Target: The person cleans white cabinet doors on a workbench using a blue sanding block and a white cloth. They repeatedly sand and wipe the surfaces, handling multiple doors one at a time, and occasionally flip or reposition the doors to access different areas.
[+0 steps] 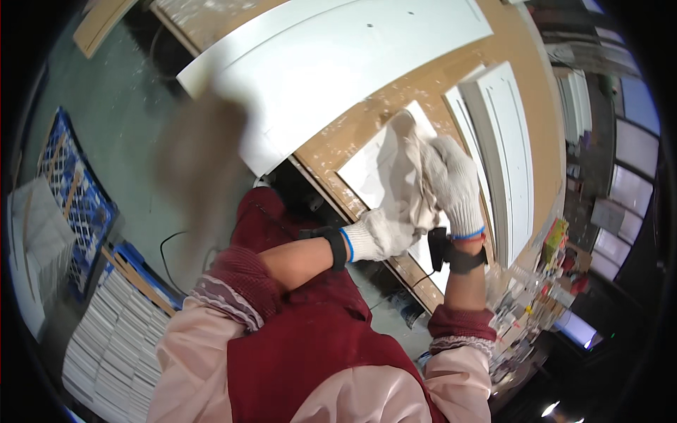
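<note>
My right hand [455, 180], in a white knit glove, is closed on a bunched beige cloth [419, 176]. The cloth lies over a small white panel [370, 166] on the brown worktable and casts a shadow on it. My left hand [384, 236], gloved alike with a blue cuff edge, is at the table's near edge. Its fingers are curled at the lower end of the cloth and seem to grip it; the fingertips are partly hidden. Dark bands circle both wrists.
A large white board [338, 63] spans the table's far left. Stacked white panels [499, 155] stand right of my right hand. Piled white strips [113, 338] and a blue plastic crate [74, 204] are at left. A brown blur [201, 148] covers part of the view. Clutter fills the right.
</note>
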A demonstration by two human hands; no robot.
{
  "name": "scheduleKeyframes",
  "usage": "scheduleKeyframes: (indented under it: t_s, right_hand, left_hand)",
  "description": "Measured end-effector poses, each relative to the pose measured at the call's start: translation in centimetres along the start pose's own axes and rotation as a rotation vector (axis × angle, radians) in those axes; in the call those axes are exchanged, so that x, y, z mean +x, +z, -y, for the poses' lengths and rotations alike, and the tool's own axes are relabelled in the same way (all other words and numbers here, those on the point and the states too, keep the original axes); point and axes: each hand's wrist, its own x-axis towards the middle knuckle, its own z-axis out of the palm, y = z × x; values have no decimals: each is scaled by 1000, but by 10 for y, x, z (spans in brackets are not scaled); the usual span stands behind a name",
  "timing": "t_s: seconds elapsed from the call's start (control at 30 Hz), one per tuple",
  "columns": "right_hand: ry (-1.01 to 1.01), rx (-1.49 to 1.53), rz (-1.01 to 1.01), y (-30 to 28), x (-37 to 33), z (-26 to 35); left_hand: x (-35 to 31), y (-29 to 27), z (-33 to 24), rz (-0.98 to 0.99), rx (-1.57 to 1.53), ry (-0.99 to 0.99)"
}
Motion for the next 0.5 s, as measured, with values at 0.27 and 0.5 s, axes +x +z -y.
scheduleKeyframes:
  t_s: [0.27,0.5]
  right_hand:
    - [545,582,-144,4,-195,-60]
    - [695,300,-293,51,-263,-64]
  left_hand:
    - [-61,-73,8,-194,50,372]
    - [-47,-128,16,-207,55,20]
